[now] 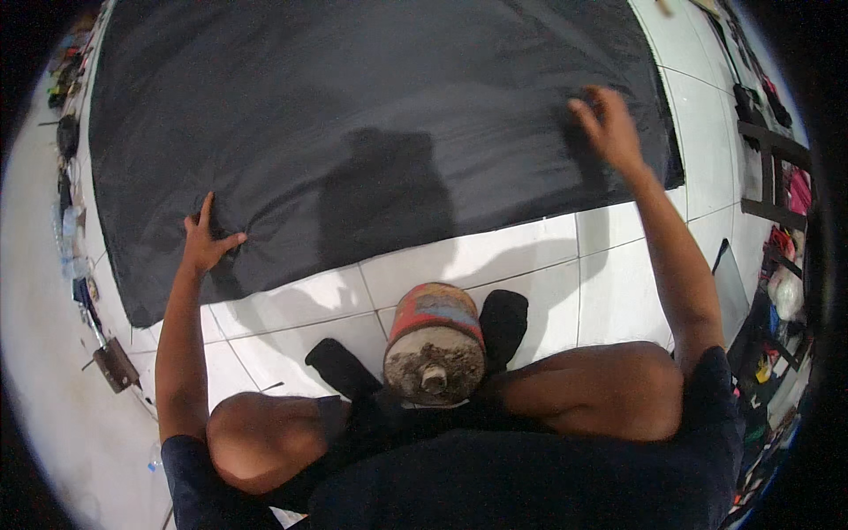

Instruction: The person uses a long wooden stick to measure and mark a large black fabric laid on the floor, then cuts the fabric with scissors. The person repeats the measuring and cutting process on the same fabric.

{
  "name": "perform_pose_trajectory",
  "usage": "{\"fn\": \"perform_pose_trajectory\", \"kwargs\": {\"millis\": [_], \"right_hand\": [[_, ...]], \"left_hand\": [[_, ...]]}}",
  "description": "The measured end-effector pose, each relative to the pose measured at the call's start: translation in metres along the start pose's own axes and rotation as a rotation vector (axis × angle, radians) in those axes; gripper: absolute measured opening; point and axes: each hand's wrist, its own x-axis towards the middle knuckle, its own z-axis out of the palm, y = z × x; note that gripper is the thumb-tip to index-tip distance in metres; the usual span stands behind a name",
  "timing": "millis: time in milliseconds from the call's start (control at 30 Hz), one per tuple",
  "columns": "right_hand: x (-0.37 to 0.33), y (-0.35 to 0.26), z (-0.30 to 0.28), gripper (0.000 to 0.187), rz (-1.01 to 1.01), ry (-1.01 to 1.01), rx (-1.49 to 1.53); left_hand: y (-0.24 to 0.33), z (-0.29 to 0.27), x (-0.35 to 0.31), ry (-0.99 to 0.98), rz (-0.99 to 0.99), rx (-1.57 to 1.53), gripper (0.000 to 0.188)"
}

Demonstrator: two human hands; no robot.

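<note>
A large dark grey cloth point(265, 97) lies spread over the white tiled floor, with faint wrinkles across it. Near its lower left corner, my left hand point(208, 242) presses down with thumb and fingers spread, and small creases run out from there. My right hand point(611, 132) hovers over the cloth close to its right edge. Its fingers are apart, a little bent and slightly blurred, and nothing shows in them. A shadow of the arm falls on the fabric and tiles below it.
Between my legs stands a cylinder point(435, 349) with red-and-blue sides and a grimy grey top. Dark socked feet point(505, 327) flank it. Plastic bottles point(72, 243) and odds and ends line the left wall. At right are a dark frame point(770, 177) and mixed clutter point(782, 296).
</note>
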Motion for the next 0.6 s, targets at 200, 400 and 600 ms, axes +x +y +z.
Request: {"fn": "perform_pose_trajectory", "kwargs": {"millis": [200,400,600], "right_hand": [[-0.133,-0.224,-0.017,0.051,-0.974,-0.8,0.613],[-0.185,-0.241,-0.009,0.043,-1.339,-0.797,0.382],[-0.187,-0.247,-0.013,0.035,-1.186,-0.853,0.256]], "left_hand": [[0.002,0.009,-0.004,0.002,-0.022,0.028,0.126],[0.008,0.005,-0.006,0.012,-0.007,0.043,0.124],[-0.012,0.034,-0.027,0.249,0.111,0.135,0.099]]}}
